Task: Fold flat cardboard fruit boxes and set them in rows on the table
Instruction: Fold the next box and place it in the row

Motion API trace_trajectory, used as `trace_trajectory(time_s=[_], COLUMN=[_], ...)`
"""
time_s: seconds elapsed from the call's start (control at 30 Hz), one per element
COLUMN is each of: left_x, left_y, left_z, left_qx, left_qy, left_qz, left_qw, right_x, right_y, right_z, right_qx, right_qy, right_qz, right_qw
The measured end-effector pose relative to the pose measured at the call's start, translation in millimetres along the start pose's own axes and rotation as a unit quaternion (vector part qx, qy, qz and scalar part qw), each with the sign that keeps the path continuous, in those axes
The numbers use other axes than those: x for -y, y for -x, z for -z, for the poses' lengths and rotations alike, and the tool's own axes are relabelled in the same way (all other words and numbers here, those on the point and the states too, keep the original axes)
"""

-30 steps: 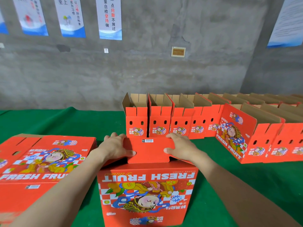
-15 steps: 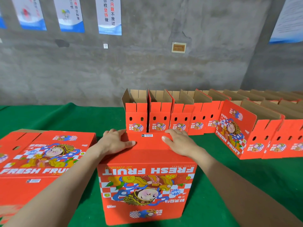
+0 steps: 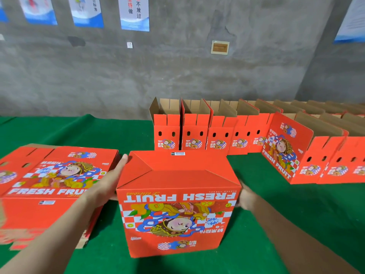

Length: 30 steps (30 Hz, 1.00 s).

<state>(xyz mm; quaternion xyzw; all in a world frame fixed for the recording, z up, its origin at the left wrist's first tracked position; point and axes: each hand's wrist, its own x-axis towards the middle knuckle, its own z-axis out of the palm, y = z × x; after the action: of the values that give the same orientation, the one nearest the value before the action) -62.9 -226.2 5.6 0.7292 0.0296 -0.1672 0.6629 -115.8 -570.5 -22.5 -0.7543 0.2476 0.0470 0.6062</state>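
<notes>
A red "FRESH FRUIT" box [image 3: 177, 206] stands upside down in front of me on the green table [image 3: 286, 224], its bottom flaps folded flat on top. My left hand [image 3: 110, 178] lies flat against the box's left side, fingers straight, thumb at the top edge. My right hand [image 3: 245, 198] presses on the right side, mostly hidden behind the box. A stack of flat boxes [image 3: 49, 186] lies to the left. A row of folded open boxes [image 3: 199, 133] stands behind.
A second row of folded boxes [image 3: 316, 161] runs along the right, nearer to me. A grey concrete wall with posters [image 3: 134, 14] rises behind the table. Bare green cloth shows at the far left and in front of the right row.
Both hands left the top flaps and went down to the box's left and right sides. The flaps now lie flat and closed.
</notes>
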Motion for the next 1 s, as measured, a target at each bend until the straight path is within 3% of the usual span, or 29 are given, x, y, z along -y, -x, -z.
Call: trace_trajectory(time_s=[0.07, 0.17, 0.4, 0.5, 0.63, 0.77, 0.9, 1.0], left_x=[-6, -30, -42, -33, -23, -16, 0, 6], left_y=[-3, -4, -11, -14, -13, -16, -29, -34], left_z=[0, 0, -2, 2, 4, 5, 0, -14], left_qx=[0.020, 0.067, 0.032, 0.024, 0.072, 0.098, 0.037, -0.015], left_qy=[0.058, 0.111, 0.156, 0.196, 0.230, 0.165, 0.032, -0.058], left_qz=[-0.016, -0.050, -0.112, -0.121, -0.127, -0.144, -0.155, -0.177], left_qw=[0.998, 0.990, 0.981, 0.973, 0.962, 0.971, 0.987, 0.982], right_x=[-6, 20, 35, 31, 26, 20, 18, 13], right_y=[4, 6, 7, 3, 2, 6, 11, 15], right_z=[-1, 11, 23, 29, 42, 54, 53, 37], right_qx=[0.029, 0.056, 0.071, 0.113, 0.146, 0.185, 0.177, 0.119], right_qy=[0.017, 0.009, -0.021, -0.023, -0.012, 0.049, 0.087, 0.113], right_qz=[-0.012, 0.055, 0.119, 0.132, 0.166, 0.190, 0.231, 0.279], right_qw=[0.999, 0.997, 0.990, 0.985, 0.975, 0.963, 0.953, 0.946])
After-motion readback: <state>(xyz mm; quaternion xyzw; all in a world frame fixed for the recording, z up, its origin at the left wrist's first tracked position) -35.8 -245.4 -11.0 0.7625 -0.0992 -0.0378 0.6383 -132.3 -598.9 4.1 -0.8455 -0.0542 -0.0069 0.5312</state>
